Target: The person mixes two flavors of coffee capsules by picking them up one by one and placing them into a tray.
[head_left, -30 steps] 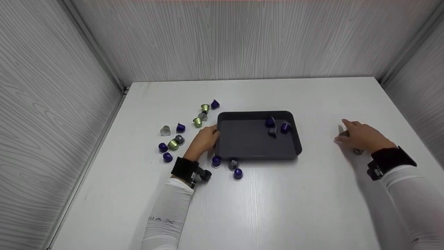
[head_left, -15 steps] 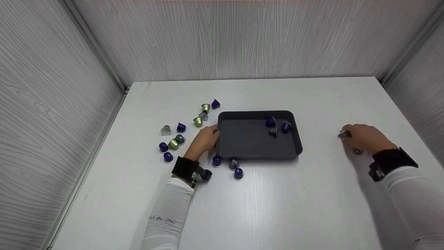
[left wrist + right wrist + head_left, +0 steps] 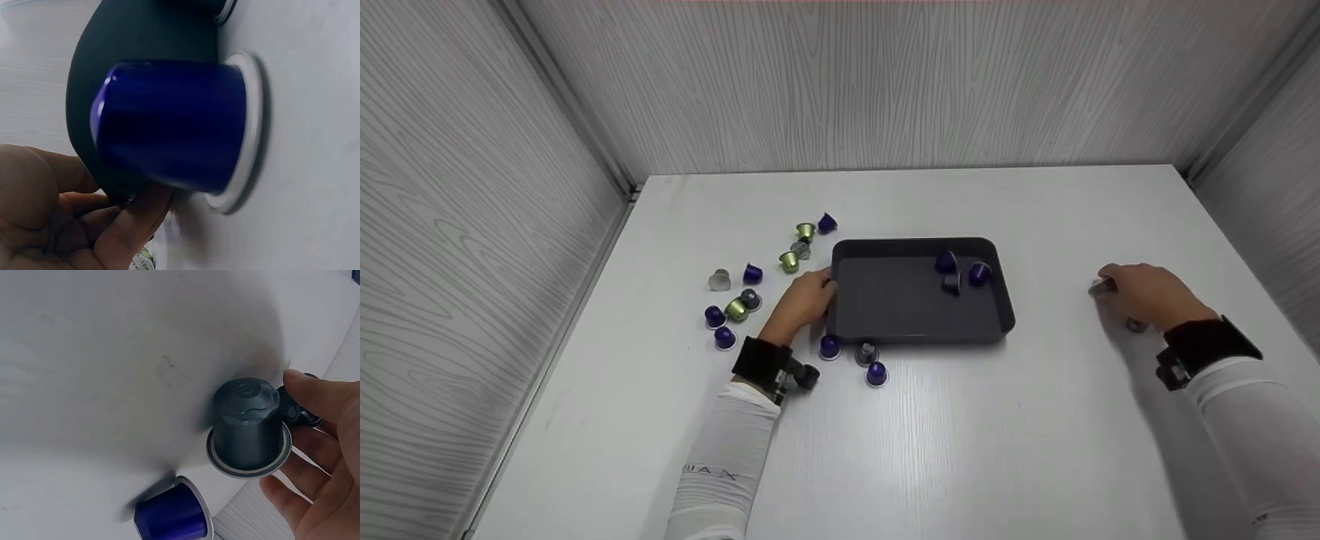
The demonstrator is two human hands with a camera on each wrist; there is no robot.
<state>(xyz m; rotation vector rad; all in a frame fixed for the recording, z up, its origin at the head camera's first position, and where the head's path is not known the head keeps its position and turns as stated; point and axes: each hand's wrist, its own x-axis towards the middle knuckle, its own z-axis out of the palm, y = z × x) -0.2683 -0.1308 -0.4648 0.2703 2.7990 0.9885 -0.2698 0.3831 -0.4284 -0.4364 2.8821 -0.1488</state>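
My left hand (image 3: 804, 301) grips the left wall of a dark grey tray (image 3: 911, 339), thumb on one side and fingers on the other in the left wrist view. A blue coffee capsule (image 3: 169, 124) stands on its rim by the tray's corner, large before the left wrist camera. Far to the right, my right hand (image 3: 1151, 294) pinches a dark grey coffee capsule (image 3: 298, 408) between thumb and fingers. A second dark grey capsule (image 3: 247, 424) stands rim-down close beside those fingers. A blue capsule (image 3: 174, 514) lies on its side at the lower edge of the right wrist view.
Inside the tray lie two blue capsules (image 3: 979, 274) and a grey one (image 3: 952, 283). Several green (image 3: 789, 261), blue (image 3: 752, 274) and grey capsules (image 3: 750, 299) are scattered left of it. A grey capsule (image 3: 867, 353) stands at its front edge. Panels (image 3: 885, 90) enclose the white table (image 3: 960, 450).
The right hand's fingers, stretched out around the grey capsule a second ago, have closed on it. The left hand and the tray have stayed put.
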